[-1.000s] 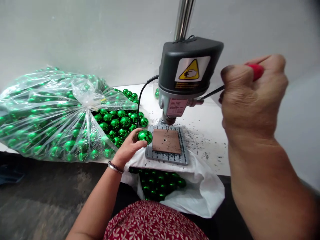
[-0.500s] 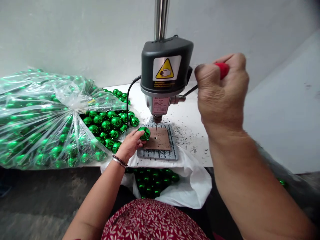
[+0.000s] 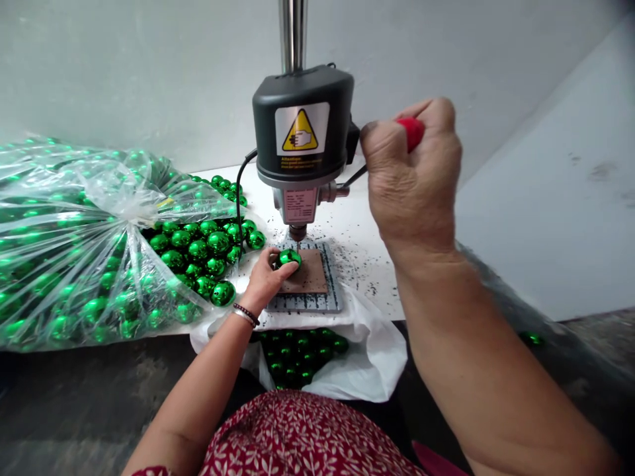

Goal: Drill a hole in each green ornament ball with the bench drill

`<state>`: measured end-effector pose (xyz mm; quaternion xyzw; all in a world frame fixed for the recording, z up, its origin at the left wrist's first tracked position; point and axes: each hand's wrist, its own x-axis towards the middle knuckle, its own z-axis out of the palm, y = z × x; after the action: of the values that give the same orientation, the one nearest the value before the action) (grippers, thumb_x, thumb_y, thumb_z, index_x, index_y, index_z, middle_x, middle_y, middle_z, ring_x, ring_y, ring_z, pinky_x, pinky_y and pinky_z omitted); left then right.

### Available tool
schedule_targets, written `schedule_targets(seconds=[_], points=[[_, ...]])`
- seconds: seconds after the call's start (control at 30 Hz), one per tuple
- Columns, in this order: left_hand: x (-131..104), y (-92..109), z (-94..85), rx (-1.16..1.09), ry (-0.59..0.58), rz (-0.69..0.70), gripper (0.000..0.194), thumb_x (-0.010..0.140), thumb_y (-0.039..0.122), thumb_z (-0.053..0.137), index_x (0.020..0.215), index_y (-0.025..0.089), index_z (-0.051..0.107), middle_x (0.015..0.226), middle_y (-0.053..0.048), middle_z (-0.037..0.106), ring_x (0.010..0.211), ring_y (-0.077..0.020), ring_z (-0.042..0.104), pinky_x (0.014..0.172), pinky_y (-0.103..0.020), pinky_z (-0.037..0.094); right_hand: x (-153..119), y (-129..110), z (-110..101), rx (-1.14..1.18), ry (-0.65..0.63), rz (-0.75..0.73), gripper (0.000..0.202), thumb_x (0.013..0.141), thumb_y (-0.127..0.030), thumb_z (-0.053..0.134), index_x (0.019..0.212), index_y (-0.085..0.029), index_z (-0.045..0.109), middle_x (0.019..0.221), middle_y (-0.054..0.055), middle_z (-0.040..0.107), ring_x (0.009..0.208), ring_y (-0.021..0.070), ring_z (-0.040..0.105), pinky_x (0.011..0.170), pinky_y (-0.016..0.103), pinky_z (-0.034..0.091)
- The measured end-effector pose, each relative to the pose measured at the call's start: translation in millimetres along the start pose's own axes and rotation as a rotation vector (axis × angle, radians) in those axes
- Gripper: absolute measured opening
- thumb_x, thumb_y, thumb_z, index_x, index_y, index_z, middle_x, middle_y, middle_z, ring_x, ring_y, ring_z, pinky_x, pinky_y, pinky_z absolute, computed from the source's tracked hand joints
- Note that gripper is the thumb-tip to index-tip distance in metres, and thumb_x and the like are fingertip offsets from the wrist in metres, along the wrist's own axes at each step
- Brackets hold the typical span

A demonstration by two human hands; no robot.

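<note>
My left hand (image 3: 268, 274) grips a shiny green ball (image 3: 288, 258) between thumb and fingers, over the left part of a brown board (image 3: 310, 274) beneath the drill bit. The bit comes down right beside the ball; whether they touch is hard to tell. The board lies on the slotted grey base (image 3: 333, 291) of a drill press (image 3: 302, 125). Raised at the right, my right hand (image 3: 414, 168) is wrapped round the red knob (image 3: 411, 134) of the press's lever.
A clear plastic bag (image 3: 133, 211) full of green balls fills the left of the white table (image 3: 367, 228), with loose ones spilling out. Below the front edge, a white cloth bag (image 3: 380, 350) holds more balls. Dark shavings are scattered around the base. A black cable hangs left of the press.
My left hand has brought the ball further over the board, close to the bit, and its grip on it has turned. The view has shifted, so the press appears further left.
</note>
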<state>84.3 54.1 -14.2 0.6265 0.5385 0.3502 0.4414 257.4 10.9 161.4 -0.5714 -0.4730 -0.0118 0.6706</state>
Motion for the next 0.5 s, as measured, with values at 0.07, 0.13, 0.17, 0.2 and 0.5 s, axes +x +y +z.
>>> schedule_targets(seconds=[0.07, 0.13, 0.17, 0.2, 0.5], points=[[1, -1, 1.3, 0.042, 0.000, 0.005, 0.046, 0.074, 0.037, 0.082, 0.113, 0.020, 0.063, 0.101, -0.005, 0.072, 0.094, -0.0193, 0.066, 0.086, -0.031, 0.052, 0, -6, -1, -0.029, -0.015, 0.062, 0.023, 0.090, -0.017, 0.059, 0.080, -0.017, 0.039, 0.070, -0.008, 0.036, 0.065, -0.0005, 0.035, 0.069, 0.017, 0.035], [0, 0, 1.7, 0.100, -0.003, 0.026, 0.045, 0.076, 0.037, 0.081, 0.114, 0.021, 0.064, 0.103, -0.005, 0.073, 0.096, -0.0205, 0.066, 0.088, -0.033, 0.051, 0, -11, -1, -0.042, -0.032, 0.095, 0.025, 0.091, -0.016, 0.060, 0.079, -0.018, 0.037, 0.070, -0.008, 0.036, 0.065, 0.0005, 0.035, 0.069, 0.018, 0.036], [-1, 2, 1.8, 0.145, -0.004, 0.042, 0.045, 0.076, 0.037, 0.081, 0.115, 0.022, 0.064, 0.104, -0.005, 0.073, 0.098, -0.0215, 0.066, 0.090, -0.034, 0.051, 0, -12, -2, -0.034, -0.035, 0.102, 0.026, 0.090, -0.016, 0.060, 0.079, -0.018, 0.037, 0.070, -0.008, 0.037, 0.065, 0.0010, 0.035, 0.069, 0.019, 0.036], [-3, 4, 1.9, 0.207, -0.003, 0.062, 0.046, 0.076, 0.036, 0.081, 0.117, 0.023, 0.065, 0.106, -0.006, 0.073, 0.101, -0.0230, 0.065, 0.093, -0.036, 0.049, 0, -13, -2, -0.020, -0.038, 0.103, 0.027, 0.090, -0.017, 0.061, 0.078, -0.018, 0.037, 0.070, -0.008, 0.038, 0.065, 0.0014, 0.035, 0.069, 0.020, 0.037], [-21, 23, 5.8, 0.677, -0.041, 0.204, 0.049, 0.079, 0.036, 0.081, 0.126, 0.031, 0.069, 0.110, -0.005, 0.073, 0.117, -0.0313, 0.057, 0.103, -0.046, 0.037, -6, 0, -4, 0.051, -0.008, -0.027, 0.018, 0.090, -0.023, 0.057, 0.081, -0.017, 0.042, 0.069, -0.009, 0.039, 0.064, -0.0010, 0.036, 0.070, 0.017, 0.035]])
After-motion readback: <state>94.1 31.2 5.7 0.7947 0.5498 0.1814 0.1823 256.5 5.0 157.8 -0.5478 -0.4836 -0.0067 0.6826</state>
